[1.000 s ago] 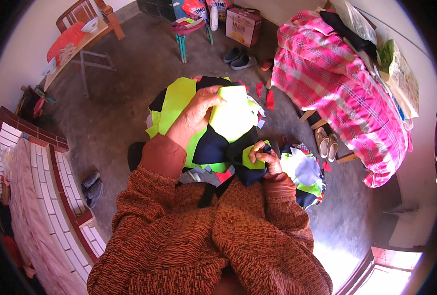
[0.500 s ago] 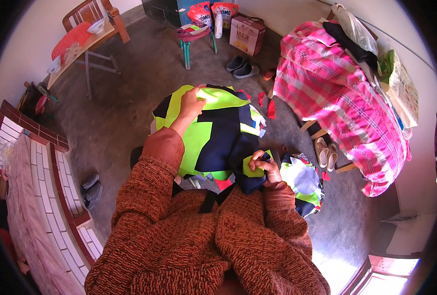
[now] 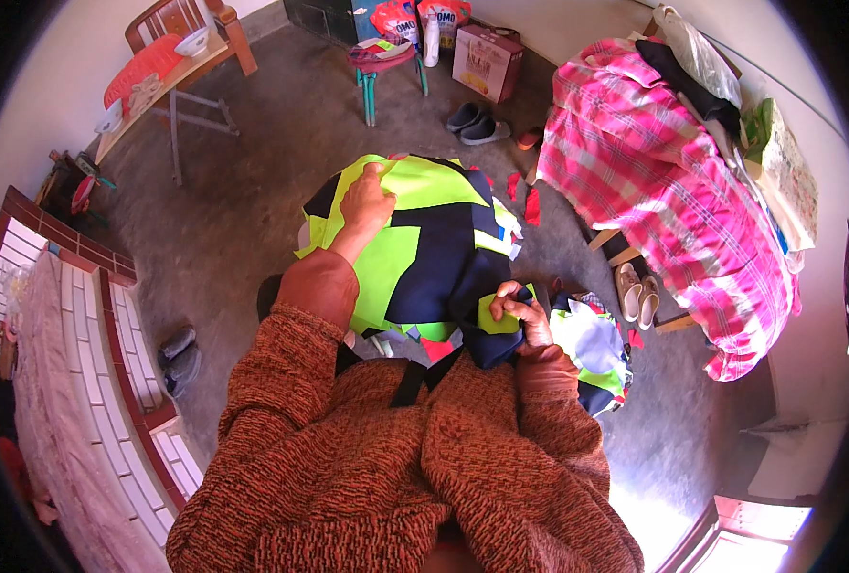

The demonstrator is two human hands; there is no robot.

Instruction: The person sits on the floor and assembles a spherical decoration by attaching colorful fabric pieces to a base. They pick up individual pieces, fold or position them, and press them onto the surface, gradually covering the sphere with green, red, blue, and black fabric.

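A layered spread of navy and yellow-green cloth pieces point(image 3: 434, 239) lies in front of me, its edges ragged with small scraps. On its far left part, my left hand point(image 3: 365, 202) has its fingers bunched together at a yellow-green cloth piece point(image 3: 434, 181). Its fingertips are partly hidden. My right hand point(image 3: 528, 320) is closed on a small bunch of navy and yellow-green cloth point(image 3: 497, 329) by the near right edge of the spread. Just right of it sits another pile of cloth pieces point(image 3: 587, 344), with pale blue on top.
Red scraps point(image 3: 531, 205) lie on the floor beyond the spread. At right, a pink checked cloth point(image 3: 635, 172) covers a piece of furniture, with pale shoes point(image 3: 637, 296) beside it. A small stool point(image 3: 386, 62), dark slippers point(image 3: 477, 126) and a box point(image 3: 486, 65) stand farther off; a folding table point(image 3: 167, 86) is far left.
The raised edge of the yellow-green piece under my left hand now lies flatter on the spread. My right hand keeps its hold on the bunched cloth. The view has shifted slightly.
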